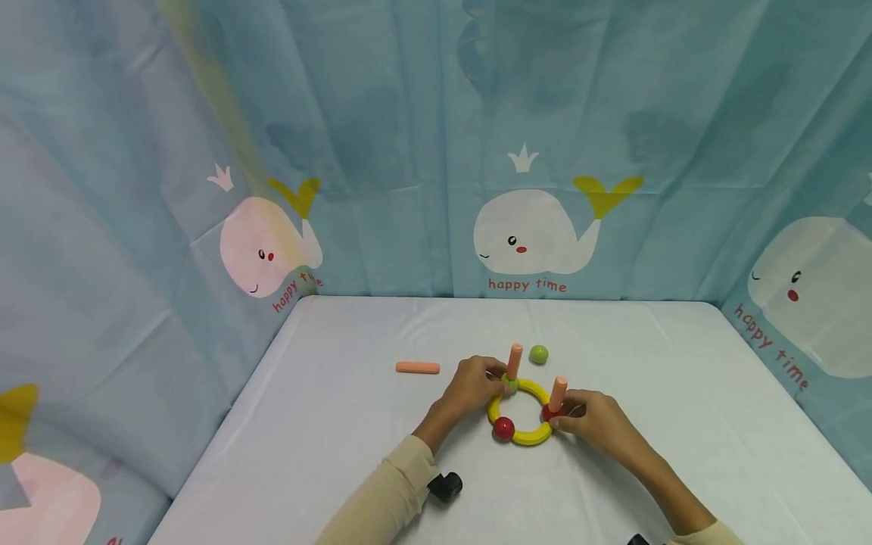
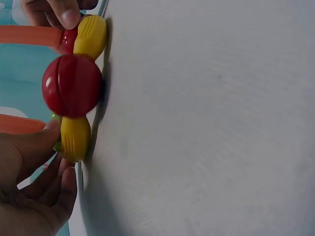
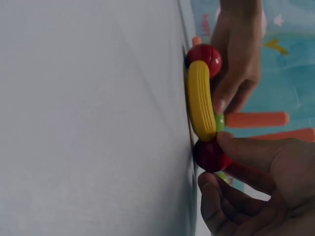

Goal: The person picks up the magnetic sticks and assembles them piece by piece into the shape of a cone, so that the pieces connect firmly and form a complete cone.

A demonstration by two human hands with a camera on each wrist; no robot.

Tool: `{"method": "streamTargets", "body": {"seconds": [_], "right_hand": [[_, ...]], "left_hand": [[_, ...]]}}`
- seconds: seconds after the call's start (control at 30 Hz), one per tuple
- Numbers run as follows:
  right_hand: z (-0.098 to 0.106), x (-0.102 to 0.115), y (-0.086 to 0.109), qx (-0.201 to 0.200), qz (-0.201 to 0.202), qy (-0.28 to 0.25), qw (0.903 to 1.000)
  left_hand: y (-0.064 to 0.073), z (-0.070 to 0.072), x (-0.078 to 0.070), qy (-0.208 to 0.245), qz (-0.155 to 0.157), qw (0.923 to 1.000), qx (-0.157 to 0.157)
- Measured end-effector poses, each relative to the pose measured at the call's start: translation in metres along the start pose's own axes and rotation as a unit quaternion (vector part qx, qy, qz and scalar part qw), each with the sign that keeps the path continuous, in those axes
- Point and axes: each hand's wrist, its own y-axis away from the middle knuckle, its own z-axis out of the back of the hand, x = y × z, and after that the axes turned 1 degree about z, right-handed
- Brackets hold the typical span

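A ring of yellow curved pieces (image 1: 534, 437) joined by balls lies on the white table. At its far left, my left hand (image 1: 473, 384) pinches the green ball (image 1: 511, 384), from which an orange stick (image 1: 515, 361) stands up. On the ring's right side my right hand (image 1: 598, 421) holds a dark red ball (image 3: 210, 155) between thumb and fingers. A second orange stick (image 1: 558, 394) rises from that ball, leaning slightly. Another red ball (image 2: 72, 86), with a slot in it, sits at the near left of the ring, touched by neither hand.
A loose green ball (image 1: 539, 354) lies just behind the ring. To the left, a loose orange stick (image 1: 418, 368) lies flat on the table (image 1: 327, 424). Blue curtains (image 1: 395, 151) with whale prints stand behind and at both sides.
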Motion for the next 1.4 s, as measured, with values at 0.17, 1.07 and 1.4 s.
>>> {"method": "streamTargets", "body": {"seconds": [0.17, 1.07, 1.4], "right_hand": [[-0.004, 0.003, 0.007, 0.01, -0.001, -0.022, 0.9997], [-0.021, 0.016, 0.017, 0.051, 0.031, -0.103, 0.9929], [-0.023, 0.016, 0.018, 0.048, 0.019, -0.103, 0.9933]], "left_hand": [[-0.007, 0.001, -0.001, -0.001, -0.011, 0.9998, 0.018], [-0.028, -0.007, -0.011, 0.013, -0.039, 0.9953, 0.088], [-0.017, -0.002, -0.001, 0.025, -0.055, 0.9971, 0.047]]}}
